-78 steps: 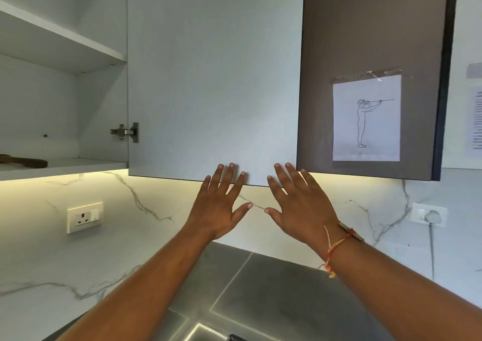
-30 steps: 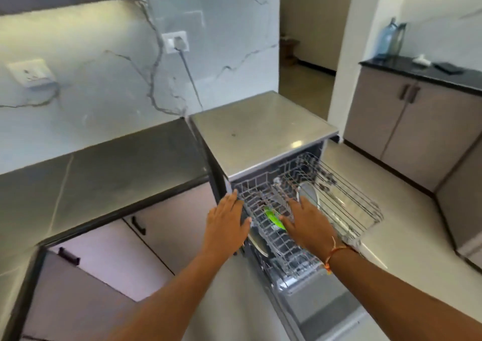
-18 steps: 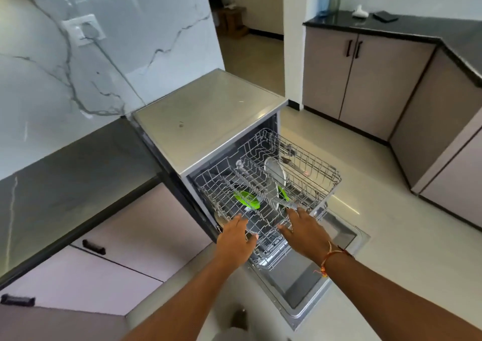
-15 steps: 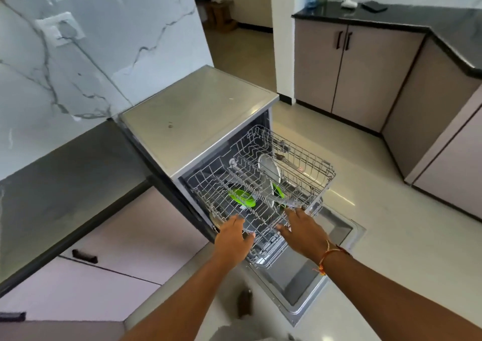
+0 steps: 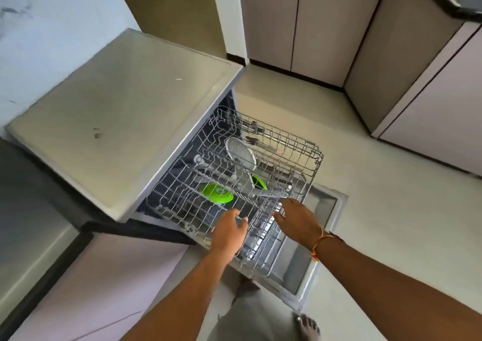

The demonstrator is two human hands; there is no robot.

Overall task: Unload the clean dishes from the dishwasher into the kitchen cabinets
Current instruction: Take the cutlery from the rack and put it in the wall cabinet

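The dishwasher [image 5: 125, 106] stands open with its upper wire rack [image 5: 310, 158] pulled out over the lowered door [image 5: 320, 210]. In the rack lie a green bowl [image 5: 216, 192], a second green piece [image 5: 259, 182], a steel plate [image 5: 240, 150] on edge and some steel utensils [image 5: 271, 193]. My left hand [image 5: 229, 232] hovers at the rack's near rim with fingers curled and holds nothing. My right hand [image 5: 297, 219] reaches over the rack's front corner with fingers spread, close to the steel utensils, and is empty.
A dark counter [image 5: 23, 210] with pale base cabinet doors [image 5: 99, 288] runs on the left. More base cabinets [image 5: 294, 19] line the far wall and the right side [image 5: 430, 100]. My bare foot [image 5: 307, 325] stands on the light floor [image 5: 391, 223] beside the door.
I turned from the upper wall cabinet down to the dishwasher. In the last half second the view tilted further down and both hands moved in over the rack's near edge.
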